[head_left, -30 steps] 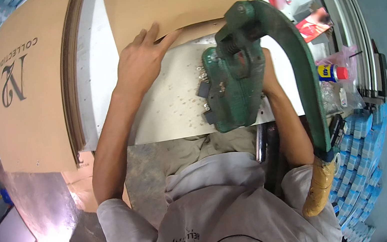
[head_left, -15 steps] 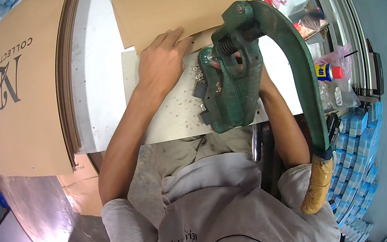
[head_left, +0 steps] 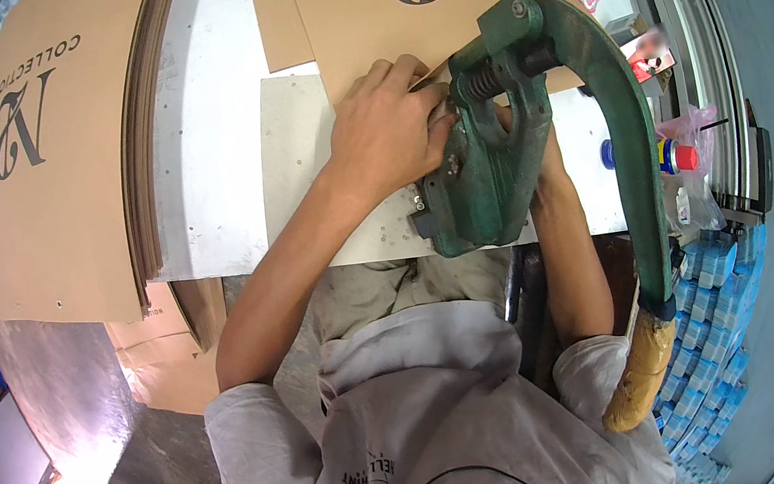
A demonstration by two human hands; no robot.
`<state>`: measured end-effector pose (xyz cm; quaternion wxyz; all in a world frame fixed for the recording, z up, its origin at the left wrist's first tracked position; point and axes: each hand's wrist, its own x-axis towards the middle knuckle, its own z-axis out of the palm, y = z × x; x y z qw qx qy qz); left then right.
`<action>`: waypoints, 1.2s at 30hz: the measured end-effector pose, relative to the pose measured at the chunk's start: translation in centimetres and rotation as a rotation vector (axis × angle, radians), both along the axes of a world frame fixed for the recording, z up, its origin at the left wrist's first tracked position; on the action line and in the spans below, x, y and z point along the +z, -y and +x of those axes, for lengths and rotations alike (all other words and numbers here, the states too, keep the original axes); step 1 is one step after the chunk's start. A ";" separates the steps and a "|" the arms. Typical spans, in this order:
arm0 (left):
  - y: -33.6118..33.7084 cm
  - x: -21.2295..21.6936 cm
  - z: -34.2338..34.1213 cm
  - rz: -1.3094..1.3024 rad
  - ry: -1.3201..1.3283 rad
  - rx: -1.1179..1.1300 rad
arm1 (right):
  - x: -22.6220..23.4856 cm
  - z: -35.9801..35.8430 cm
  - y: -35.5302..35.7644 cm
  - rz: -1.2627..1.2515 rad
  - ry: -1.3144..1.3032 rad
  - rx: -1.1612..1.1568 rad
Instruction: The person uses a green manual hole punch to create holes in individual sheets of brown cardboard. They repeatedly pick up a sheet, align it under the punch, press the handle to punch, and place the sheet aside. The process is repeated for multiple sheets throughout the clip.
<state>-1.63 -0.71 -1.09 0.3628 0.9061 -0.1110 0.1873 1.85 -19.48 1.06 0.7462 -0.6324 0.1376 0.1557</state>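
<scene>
The flat brown cardboard sheet with dark printed lettering (head_left: 402, 17) lay at the far side of the pale worktop (head_left: 220, 147), its near edge fed under the head of the green cast-iron bench press (head_left: 486, 165). The left hand (head_left: 385, 136) lay palm down on that edge, fingers curled and pressing the sheet flat just left of the punch, apparently to keep it from shifting under the tool. The right hand (head_left: 544, 161) sat behind the press body, mostly hidden; whether it was spread or gripping something could not be told.

From the press a long curved green lever (head_left: 631, 153) swept right and near, ending in a tan wrapped handle (head_left: 639, 374) that hung free by the person's right side. A stack of similar brown printed sheets (head_left: 51, 163) lay well apart at the left. A small spray can with a red cap (head_left: 672, 154) stood near the right edge, and blue packets (head_left: 709, 292) were piled below it.
</scene>
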 end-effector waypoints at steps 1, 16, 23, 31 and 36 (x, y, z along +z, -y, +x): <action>0.3 0.0 0.0 0.001 -0.003 -0.002 | -0.3 0.2 0.9 -0.116 0.019 0.077; 0.5 -0.7 0.1 0.054 0.004 -0.014 | 5.5 -10.3 4.2 -1.018 1.485 0.822; -2.0 -1.7 1.4 0.266 -0.044 0.017 | 15.0 -9.7 4.6 -0.217 1.076 0.619; -4.1 2.0 5.2 -0.729 0.380 0.491 | -0.7 -1.8 8.8 -0.926 0.712 0.421; -1.2 3.2 4.9 -0.903 0.316 0.420 | -1.0 -1.1 6.2 -0.914 0.610 0.423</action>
